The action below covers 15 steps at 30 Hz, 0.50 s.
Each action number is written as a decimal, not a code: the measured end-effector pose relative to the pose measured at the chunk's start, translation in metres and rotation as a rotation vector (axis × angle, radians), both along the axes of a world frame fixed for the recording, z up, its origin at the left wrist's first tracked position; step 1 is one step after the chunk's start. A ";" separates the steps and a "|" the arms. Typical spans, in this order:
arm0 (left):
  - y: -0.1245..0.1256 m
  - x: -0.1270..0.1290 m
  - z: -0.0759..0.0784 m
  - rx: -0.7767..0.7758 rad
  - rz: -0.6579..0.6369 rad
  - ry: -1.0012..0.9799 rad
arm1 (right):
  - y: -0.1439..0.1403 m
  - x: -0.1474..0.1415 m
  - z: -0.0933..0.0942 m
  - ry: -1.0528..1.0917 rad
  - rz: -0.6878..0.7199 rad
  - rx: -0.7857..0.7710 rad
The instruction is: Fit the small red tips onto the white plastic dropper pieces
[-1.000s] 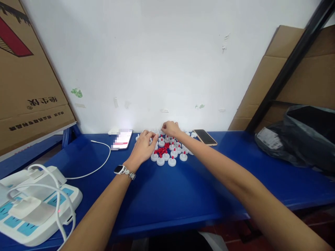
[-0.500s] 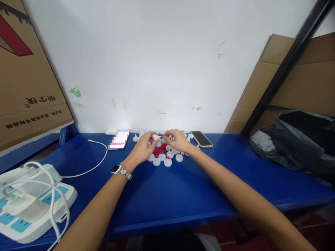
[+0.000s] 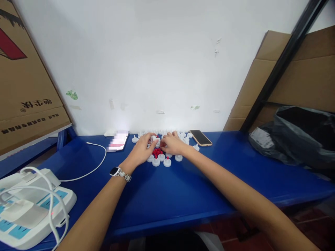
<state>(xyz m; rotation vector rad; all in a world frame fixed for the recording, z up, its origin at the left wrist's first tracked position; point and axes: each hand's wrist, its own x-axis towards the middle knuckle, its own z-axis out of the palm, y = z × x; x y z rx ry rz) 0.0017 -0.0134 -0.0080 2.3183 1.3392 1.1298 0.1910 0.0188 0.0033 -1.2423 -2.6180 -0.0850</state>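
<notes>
My left hand (image 3: 141, 149), with a watch and bracelet at its wrist, is closed around a white nozzle cap (image 3: 154, 138). A spot of red shows by that cap; I cannot tell whether it is fixed to it. My right hand (image 3: 173, 144) is just to the right, fingers bent together and pointing down at a small pile of red tips (image 3: 157, 152). What its fingertips pinch, if anything, is too small to make out. In front of the pile stand several white caps with red tips on top, one being a cap (image 3: 167, 161) nearest me. More white caps (image 3: 186, 138) lie behind the hands.
A phone (image 3: 200, 138) lies right of the caps, and a lit, blurred-out device (image 3: 118, 141) to the left. On the blue table (image 3: 162, 198), a power strip (image 3: 39, 212) with white cables sits at left. A black plastic bag (image 3: 293, 139) lies at right. Cardboard (image 3: 31, 80) leans at left.
My right hand has come down from beside the left hand's cap to the red pile. My left hand keeps its hold on the cap. The view has shifted slightly.
</notes>
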 end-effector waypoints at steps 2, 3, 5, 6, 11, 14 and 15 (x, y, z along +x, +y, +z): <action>-0.001 0.000 0.001 -0.006 0.002 0.001 | -0.002 0.004 -0.001 0.139 0.007 -0.037; -0.001 0.000 0.002 -0.008 0.002 0.004 | -0.002 0.006 -0.001 0.250 0.010 -0.086; -0.002 0.001 0.004 -0.012 0.003 0.010 | -0.005 0.010 -0.002 0.541 0.014 -0.239; -0.003 0.001 0.005 -0.013 0.002 0.012 | -0.006 0.011 -0.002 0.698 0.018 -0.325; -0.008 0.006 0.008 0.000 -0.042 0.016 | -0.016 0.012 0.001 1.272 0.009 -0.577; -0.010 0.009 0.009 0.002 -0.058 0.012 | -0.021 0.007 0.001 1.390 -0.032 -0.614; -0.011 0.010 0.009 0.001 -0.059 0.010 | -0.022 0.005 0.000 1.406 -0.041 -0.617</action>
